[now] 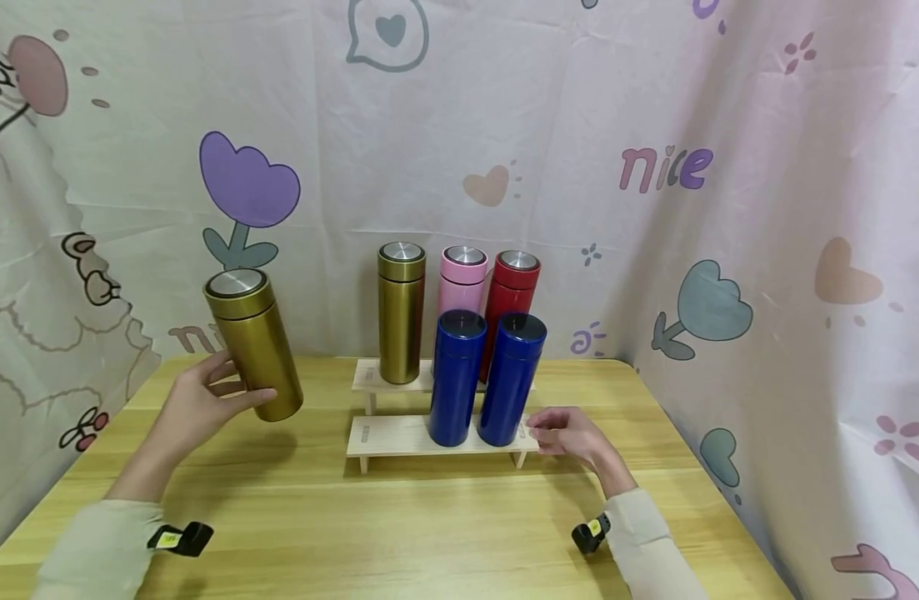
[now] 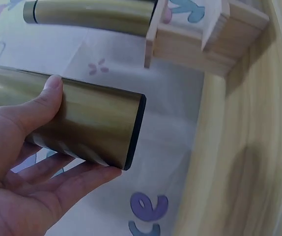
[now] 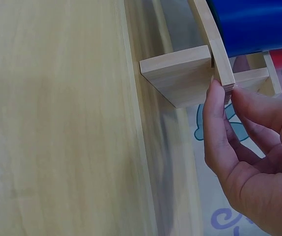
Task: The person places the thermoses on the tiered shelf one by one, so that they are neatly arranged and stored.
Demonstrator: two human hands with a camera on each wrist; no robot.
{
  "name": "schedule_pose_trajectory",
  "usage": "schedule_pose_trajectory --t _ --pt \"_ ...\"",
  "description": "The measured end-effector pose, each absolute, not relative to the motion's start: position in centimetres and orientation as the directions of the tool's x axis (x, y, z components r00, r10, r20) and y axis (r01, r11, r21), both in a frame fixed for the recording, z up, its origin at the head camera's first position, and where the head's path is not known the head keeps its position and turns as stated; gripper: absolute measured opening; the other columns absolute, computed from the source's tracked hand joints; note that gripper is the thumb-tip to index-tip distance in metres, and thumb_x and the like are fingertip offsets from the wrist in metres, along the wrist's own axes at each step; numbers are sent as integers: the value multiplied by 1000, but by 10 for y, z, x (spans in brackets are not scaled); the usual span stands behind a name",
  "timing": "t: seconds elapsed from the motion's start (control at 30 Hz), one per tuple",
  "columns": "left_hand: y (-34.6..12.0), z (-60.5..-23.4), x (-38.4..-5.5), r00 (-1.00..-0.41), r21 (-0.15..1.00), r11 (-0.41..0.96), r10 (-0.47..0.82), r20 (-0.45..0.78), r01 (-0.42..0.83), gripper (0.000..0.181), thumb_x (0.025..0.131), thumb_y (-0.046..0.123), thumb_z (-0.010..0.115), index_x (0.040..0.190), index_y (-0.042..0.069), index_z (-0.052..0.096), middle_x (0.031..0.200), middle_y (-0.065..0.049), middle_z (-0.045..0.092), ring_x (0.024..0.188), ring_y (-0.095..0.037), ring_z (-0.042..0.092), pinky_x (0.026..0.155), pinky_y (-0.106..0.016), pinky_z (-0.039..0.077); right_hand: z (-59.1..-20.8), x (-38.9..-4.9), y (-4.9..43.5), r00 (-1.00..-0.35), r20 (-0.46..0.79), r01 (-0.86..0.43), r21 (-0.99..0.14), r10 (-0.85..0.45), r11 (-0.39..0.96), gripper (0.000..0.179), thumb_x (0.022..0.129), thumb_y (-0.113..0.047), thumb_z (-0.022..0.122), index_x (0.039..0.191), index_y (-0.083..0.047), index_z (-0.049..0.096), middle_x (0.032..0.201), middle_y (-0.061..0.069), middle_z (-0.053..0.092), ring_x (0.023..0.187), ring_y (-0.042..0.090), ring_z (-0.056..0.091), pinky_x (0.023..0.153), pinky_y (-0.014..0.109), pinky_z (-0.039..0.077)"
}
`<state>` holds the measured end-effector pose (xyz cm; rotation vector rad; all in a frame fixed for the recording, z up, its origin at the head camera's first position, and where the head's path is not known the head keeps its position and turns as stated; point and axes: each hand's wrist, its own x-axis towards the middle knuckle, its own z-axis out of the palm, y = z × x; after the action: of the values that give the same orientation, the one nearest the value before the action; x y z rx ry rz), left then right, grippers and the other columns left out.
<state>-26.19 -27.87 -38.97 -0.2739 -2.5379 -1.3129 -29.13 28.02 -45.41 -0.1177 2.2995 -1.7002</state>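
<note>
My left hand (image 1: 200, 406) grips a gold thermos bottle (image 1: 262, 354) above the left of the table, thumb on one side and fingers on the other. The bottle tilts, with its silver lid up and to the left; its dark base shows in the left wrist view. At the right end of the front wooden stand (image 1: 399, 435), my right hand (image 1: 575, 435) pinches the board's edge (image 3: 223, 69) between thumb and fingers. Two blue bottles (image 1: 456, 387) (image 1: 510, 387) stand on the right part of this stand, partly hiding the bottles behind.
Behind is a second, higher wooden stand (image 1: 366, 377), bearing another gold bottle (image 1: 402, 325), a pink bottle (image 1: 461, 292) and a red bottle (image 1: 510, 296). Both stands are on a wood-grain table (image 1: 339, 533). A printed curtain (image 1: 549, 100) hangs around the back and sides.
</note>
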Motion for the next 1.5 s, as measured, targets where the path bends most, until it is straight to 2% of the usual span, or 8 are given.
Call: schedule_pose_trajectory --t 0.07,0.13,0.33,0.53,0.63,0.83,0.93,1.5 --pt "-273 -387 -261 -945 762 576 62 321 297 78 88 25 84 152 0 45 137 -33 59 107 -21 72 75 -13 58 -454 -291 280 -958 -174 99 -947 -229 304 28 97 -4 69 121 10 65 96 4 67 78 13 66 75 28 64" --pt "-268 -384 -261 -942 754 579 78 328 310 78 87 24 85 151 0 46 137 -32 60 109 -24 71 77 -12 57 -455 -292 280 -958 -174 99 -947 -229 306 29 97 -4 69 122 10 65 96 4 67 78 13 66 75 28 64" --pt "-254 -380 -259 -916 730 565 129 380 383 76 84 22 87 149 5 51 137 -25 63 102 19 53 83 -8 53 -454 -292 280 -959 -177 103 -945 -220 312 29 97 -5 68 122 9 65 96 3 67 78 13 66 74 27 64" --pt "-237 -379 -259 -900 726 540 172 400 426 75 84 22 87 149 7 52 139 -23 63 105 19 52 89 -14 56 -454 -292 279 -960 -179 105 -943 -214 316 28 97 -4 69 122 8 66 97 4 68 78 13 66 75 28 64" --pt "-228 -380 -261 -897 727 531 186 402 436 75 83 21 88 148 6 53 139 -22 63 107 13 57 90 -17 57 -453 -292 279 -960 -177 103 -943 -215 317 28 97 -5 69 122 9 66 96 4 68 78 12 66 76 28 64" --pt "-211 -380 -261 -896 751 490 213 389 443 75 83 18 88 148 5 53 139 -24 63 118 -36 67 98 -49 60 -453 -292 278 -959 -175 98 -942 -221 321 28 98 -5 69 122 8 66 96 4 68 78 13 65 77 30 65" --pt "-204 -379 -259 -903 775 464 224 366 429 75 84 18 87 148 3 51 140 -27 61 121 -47 64 99 -60 57 -453 -292 278 -959 -181 103 -940 -217 325 28 98 -5 69 122 8 66 97 5 68 79 13 65 77 30 65" --pt "-167 -394 -268 -898 807 402 260 354 434 76 82 19 88 147 1 53 139 -26 63 119 -44 67 99 -57 58 -452 -289 279 -959 -176 99 -942 -223 320 30 98 -5 68 123 10 64 95 5 66 79 13 65 76 28 64"
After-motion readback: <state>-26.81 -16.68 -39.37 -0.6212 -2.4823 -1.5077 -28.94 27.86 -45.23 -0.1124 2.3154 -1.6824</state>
